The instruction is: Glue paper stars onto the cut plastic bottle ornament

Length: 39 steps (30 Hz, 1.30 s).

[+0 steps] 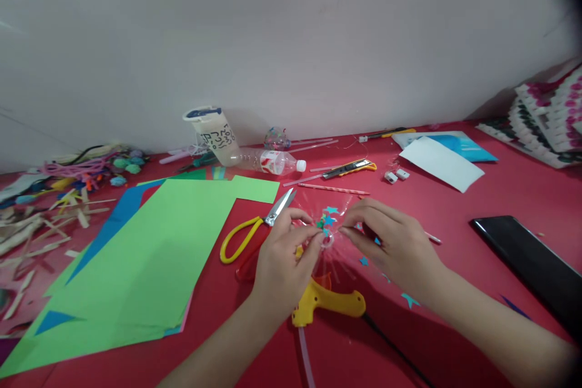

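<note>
Between my two hands lies a clear plastic piece [328, 260], its thin strips fanned out round a ring-like middle. Small blue stars [330, 220] and green bits cluster over that middle. My left hand [286, 254] has its thumb and forefinger pinched together beside the stars; what is in the pinch is too small to make out. From the right, my right hand [395, 239] holds its thumb and fingertips together close to the same spot, their contents also unclear. A yellow glue gun [339, 302] rests just below, a glue stick [306, 354] protruding from its back.
Yellow-handled scissors [240, 241] lie left of my left hand, beside green paper sheets [150, 242]. Farther back are a plastic bottle [275, 162], a tilted cup [216, 133] and a utility knife [348, 168]. A black phone [522, 260] is at right; loose blue stars [409, 300] are scattered nearby.
</note>
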Motion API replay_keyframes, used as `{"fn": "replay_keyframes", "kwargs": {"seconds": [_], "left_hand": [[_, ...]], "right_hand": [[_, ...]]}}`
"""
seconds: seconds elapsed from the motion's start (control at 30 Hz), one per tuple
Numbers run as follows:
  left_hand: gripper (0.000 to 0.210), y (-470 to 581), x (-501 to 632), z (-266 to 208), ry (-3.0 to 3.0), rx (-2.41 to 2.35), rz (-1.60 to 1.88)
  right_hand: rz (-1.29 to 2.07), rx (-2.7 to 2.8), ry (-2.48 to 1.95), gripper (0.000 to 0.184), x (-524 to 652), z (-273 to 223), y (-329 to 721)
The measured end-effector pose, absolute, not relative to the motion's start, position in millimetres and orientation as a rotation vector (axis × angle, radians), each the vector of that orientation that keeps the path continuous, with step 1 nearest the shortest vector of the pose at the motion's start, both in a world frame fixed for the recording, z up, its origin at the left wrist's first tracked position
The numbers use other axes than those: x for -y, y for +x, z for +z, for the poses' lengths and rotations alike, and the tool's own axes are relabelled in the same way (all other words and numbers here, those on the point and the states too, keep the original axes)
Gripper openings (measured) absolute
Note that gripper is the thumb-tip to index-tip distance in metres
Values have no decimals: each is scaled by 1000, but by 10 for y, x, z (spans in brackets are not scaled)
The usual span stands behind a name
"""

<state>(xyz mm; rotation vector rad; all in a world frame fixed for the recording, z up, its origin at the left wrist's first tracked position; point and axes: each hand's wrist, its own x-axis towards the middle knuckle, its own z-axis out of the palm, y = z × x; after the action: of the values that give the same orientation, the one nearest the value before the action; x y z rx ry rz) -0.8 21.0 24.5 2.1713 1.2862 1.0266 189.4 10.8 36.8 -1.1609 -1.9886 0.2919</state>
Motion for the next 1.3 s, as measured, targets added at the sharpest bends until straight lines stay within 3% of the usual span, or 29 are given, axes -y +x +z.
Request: {"fn": "replay_keyframes", "kwargs": {"seconds": [0.43,0.6,0.83,1.3], "left_hand": [[18,-92,-257,304,2797,-1234,967],[18,-70,-236,317,2661,-1175,965],[15,-45,-260,358,2119,-1154,861],[20,-83,-274,395,2075,-1232,975]], "right_hand": [[-10,2101,-1261,39,-68,388,1908],[64,2193,-1279,13,-34,395,1838],[141,2138,-1336,12,-34,283,1757],[281,2049,-1282,10,-45,339,1777]]}}
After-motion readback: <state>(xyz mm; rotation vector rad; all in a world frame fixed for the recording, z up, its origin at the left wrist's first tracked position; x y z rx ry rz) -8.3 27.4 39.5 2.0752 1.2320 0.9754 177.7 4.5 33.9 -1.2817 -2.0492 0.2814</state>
